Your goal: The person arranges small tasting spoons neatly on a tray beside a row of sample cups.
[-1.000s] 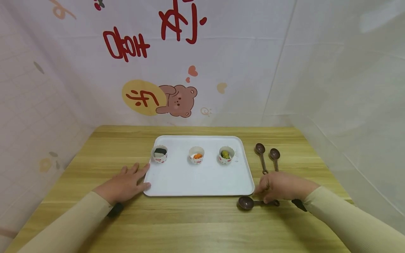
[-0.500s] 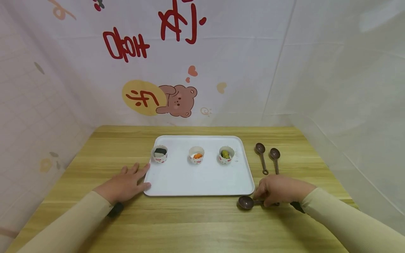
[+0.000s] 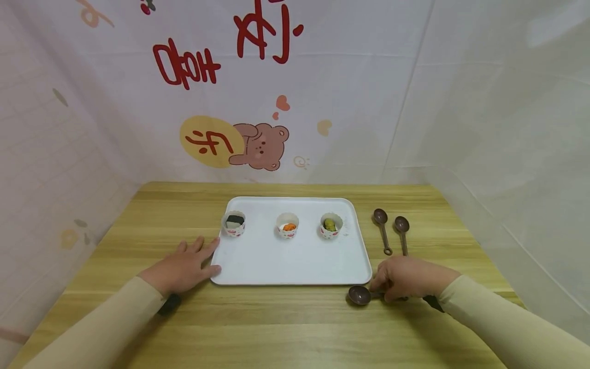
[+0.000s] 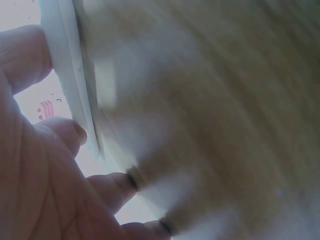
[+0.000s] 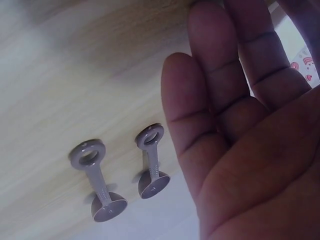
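A brown measuring spoon (image 3: pixel 359 295) lies along the near right side of the white tray (image 3: pixel 290 264), its bowl to the left. My right hand (image 3: pixel 412 279) is over its handle, thumb and forefinger pinching it; the handle is mostly hidden under the fingers. My left hand (image 3: pixel 181 269) is spread at the tray's left edge, thumb and forefinger touching the rim (image 4: pixel 75 75) in the left wrist view. Three paper cups stand on the tray: the left cup (image 3: pixel 234 231) holds a black-and-white piece, the middle cup (image 3: pixel 287 234) something orange, the right cup (image 3: pixel 329 234) something green.
Two more brown measuring spoons, a left one (image 3: pixel 380 217) and a right one (image 3: pixel 402 224), lie right of the tray, beyond my right hand. The wooden table (image 3: pixel 258 328) is bounded by pale cloth walls (image 3: pixel 350 102) at the back and sides.
My right hand has lowered slightly onto the spoon's handle, and its thumb and forefinger have closed on it. The left hand and tray stay in place; the head view shifts slightly.
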A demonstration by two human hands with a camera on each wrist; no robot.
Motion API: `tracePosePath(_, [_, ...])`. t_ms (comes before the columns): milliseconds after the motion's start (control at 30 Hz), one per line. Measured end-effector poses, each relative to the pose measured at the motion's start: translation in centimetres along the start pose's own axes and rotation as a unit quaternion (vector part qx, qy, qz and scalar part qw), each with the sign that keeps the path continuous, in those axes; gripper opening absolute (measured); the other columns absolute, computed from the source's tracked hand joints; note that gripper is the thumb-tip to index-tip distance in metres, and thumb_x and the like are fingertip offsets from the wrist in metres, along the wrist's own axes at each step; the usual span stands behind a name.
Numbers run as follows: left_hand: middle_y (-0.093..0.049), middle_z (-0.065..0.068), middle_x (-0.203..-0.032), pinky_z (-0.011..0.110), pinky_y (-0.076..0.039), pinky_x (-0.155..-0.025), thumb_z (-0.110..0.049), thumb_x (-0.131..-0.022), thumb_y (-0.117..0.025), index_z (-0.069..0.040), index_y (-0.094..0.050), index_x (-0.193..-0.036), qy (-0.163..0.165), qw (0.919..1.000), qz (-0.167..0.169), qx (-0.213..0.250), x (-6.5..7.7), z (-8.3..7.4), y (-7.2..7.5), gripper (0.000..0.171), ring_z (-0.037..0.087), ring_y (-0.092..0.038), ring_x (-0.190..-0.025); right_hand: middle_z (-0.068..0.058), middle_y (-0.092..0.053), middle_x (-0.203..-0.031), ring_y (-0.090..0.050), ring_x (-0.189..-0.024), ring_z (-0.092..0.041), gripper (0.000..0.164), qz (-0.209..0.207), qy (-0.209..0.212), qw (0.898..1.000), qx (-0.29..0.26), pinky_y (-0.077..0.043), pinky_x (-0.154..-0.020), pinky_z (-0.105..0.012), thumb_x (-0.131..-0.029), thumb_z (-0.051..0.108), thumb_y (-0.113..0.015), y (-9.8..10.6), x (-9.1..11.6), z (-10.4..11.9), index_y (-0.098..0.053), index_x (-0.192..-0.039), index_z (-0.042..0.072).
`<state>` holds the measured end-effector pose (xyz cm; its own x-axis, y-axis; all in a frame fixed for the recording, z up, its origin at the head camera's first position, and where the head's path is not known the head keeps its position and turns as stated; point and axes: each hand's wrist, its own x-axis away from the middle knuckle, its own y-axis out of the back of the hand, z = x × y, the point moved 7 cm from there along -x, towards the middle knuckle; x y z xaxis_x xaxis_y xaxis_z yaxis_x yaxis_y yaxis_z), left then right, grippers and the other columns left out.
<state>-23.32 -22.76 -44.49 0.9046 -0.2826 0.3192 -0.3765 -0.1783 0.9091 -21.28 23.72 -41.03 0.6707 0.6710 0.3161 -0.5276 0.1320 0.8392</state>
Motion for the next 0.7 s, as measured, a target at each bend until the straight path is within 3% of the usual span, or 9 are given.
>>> tracePosePath(467, [-0.021, 0.040, -0.167, 0.085, -0.034, -0.104, -0.070, -0.102, -0.048, -0.015, -0.025, -0.169, -0.002, 1.0000, -0.001, -0.002, -0.01, -0.06, -0.07, 0.090, 0.078, -0.018, -0.142, 0.018, -0.064, -0.081, -0.049, -0.074, 0.008, 0.031, -0.010, 0.041, 0.999, 0.005, -0.047, -0.065, -0.018, -0.076, 0.006, -0.089, -0.32, -0.45, 0.09, -0.081, -0.094, 0.031])
tracePosePath(700, [-0.020, 0.039, -0.167, 0.085, -0.033, -0.105, -0.069, -0.103, -0.047, -0.015, -0.024, -0.169, -0.002, 1.0000, 0.001, -0.001, -0.05, -0.01, -0.12, 0.089, 0.078, -0.017, -0.143, 0.022, -0.068, -0.085, -0.053, -0.077, 0.009, 0.032, -0.014, 0.039, 0.999, 0.017, -0.050, -0.068, -0.019, -0.077, 0.006, -0.089, -0.32, -0.48, 0.04, -0.083, -0.095, 0.031])
